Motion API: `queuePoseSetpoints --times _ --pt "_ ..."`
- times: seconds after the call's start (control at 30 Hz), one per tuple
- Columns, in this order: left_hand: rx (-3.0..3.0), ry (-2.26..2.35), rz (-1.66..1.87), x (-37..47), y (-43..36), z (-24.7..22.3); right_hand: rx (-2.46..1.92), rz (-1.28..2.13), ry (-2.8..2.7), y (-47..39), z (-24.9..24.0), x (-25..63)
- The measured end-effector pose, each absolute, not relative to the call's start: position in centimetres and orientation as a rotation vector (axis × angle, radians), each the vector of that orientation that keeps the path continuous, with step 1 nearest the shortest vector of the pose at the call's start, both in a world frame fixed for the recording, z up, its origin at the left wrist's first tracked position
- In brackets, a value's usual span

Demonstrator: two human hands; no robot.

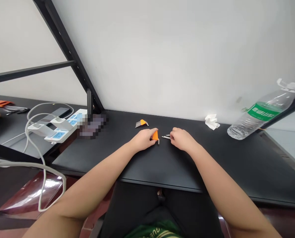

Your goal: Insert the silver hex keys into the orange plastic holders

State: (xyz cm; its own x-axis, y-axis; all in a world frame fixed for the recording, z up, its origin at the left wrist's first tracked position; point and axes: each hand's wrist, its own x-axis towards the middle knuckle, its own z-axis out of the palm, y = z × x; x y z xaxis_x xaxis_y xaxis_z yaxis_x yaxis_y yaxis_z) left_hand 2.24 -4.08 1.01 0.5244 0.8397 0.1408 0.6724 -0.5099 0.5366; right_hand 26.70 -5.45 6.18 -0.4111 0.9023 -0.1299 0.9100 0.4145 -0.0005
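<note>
My left hand is closed around an orange hex key holder. The bent end of a silver hex key sticks out from the holder's lower right side. Just to the right, my right hand has its fingers curled over several loose silver hex keys, whose long ends point left towards the holder. The fingers hide the rest of these keys. Beyond my left hand, a second hex key set with an orange holder lies on the black table.
A crumpled tissue and a tilted plastic bottle with a green label are at the right. On the left are a power strip, white cables and another orange-handled hex key set. A black metal frame rises at the left.
</note>
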Motion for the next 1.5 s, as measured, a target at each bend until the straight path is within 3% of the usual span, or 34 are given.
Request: queuePoseSetpoints --times 0.27,0.57,1.0,1.5 --pt "2.227 1.167 0.641 1.9 -3.9 1.0 1.613 0.035 2.605 -5.7 6.3 26.1" --pt "2.248 1.152 0.705 1.7 -3.9 1.0 1.560 -0.516 3.004 -5.4 5.2 26.6" --pt "2.205 1.153 0.709 1.6 -4.1 1.6 1.566 -0.740 3.078 -5.7 6.3 27.1" --pt "2.371 1.133 0.743 2.2 -5.1 1.6 1.814 -1.845 2.517 -5.7 4.5 25.4"
